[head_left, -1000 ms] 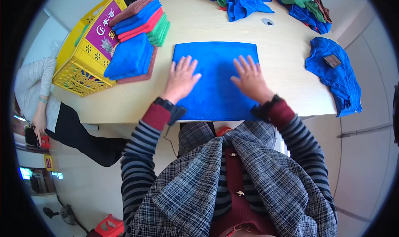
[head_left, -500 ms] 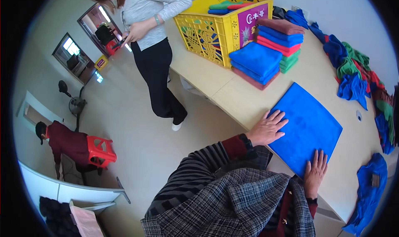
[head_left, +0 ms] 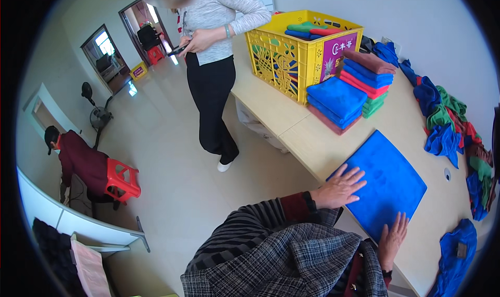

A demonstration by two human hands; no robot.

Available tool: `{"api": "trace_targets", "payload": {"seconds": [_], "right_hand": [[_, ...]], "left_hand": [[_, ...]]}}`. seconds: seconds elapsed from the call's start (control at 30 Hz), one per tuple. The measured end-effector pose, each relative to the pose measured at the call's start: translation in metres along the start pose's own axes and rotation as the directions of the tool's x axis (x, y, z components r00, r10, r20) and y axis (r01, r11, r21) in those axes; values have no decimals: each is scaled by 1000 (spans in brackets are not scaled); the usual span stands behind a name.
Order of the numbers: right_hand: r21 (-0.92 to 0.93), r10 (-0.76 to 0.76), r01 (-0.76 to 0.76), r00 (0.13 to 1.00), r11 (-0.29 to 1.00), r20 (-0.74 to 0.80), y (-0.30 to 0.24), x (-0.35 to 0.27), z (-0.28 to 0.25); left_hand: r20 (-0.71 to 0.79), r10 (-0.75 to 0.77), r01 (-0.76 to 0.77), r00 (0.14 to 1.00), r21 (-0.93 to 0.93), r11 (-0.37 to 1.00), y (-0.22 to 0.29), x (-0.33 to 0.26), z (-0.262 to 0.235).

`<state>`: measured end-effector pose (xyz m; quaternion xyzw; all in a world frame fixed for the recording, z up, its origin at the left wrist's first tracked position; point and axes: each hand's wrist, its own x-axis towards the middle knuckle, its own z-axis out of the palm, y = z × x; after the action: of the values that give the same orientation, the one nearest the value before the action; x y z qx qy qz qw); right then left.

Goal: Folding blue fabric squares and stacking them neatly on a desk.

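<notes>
A blue cloth (head_left: 388, 177), squarish and smooth, lies flat at the near edge of the table. My left hand (head_left: 341, 187) is over its left edge with the fingers spread. At its near right edge is my right hand (head_left: 391, 240), fingers stretched out. Neither hand grips anything; whether the palms press on the cloth or hover just above it is hard to tell. Beyond the cloth is a stack of folded blue cloths (head_left: 337, 98) with a brown one at the bottom. Behind that rises a taller stack of brown, blue, red and green folded cloths (head_left: 367, 78).
A yellow plastic crate (head_left: 278, 67) with folded cloths inside stands farther back on the table (head_left: 291, 122). Loose crumpled cloths (head_left: 442, 114) line the right side, and a blue one (head_left: 454, 258) lies near right. One person (head_left: 216, 52) stands left holding a phone; another (head_left: 86, 159) sits on a red stool.
My view has shifted, so the table and crate appear lower in the picture. Both hands stay at the cloth, with the fingers of the left a little more raised.
</notes>
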<state>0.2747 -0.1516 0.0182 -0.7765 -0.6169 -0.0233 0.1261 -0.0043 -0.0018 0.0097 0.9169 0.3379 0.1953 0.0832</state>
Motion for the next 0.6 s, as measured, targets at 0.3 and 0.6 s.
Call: {"api": "trace_targets", "payload": {"seconds": [0.3, 0.6], "right_hand": [[7, -254, 256, 957, 967, 140, -51, 11, 12], [38, -70, 65, 990, 997, 124, 15, -10, 5]], "left_hand": [[48, 210, -206, 976, -78, 975, 17, -8, 16], [-23, 136, -136, 990, -19, 990, -26, -24, 0]]}}
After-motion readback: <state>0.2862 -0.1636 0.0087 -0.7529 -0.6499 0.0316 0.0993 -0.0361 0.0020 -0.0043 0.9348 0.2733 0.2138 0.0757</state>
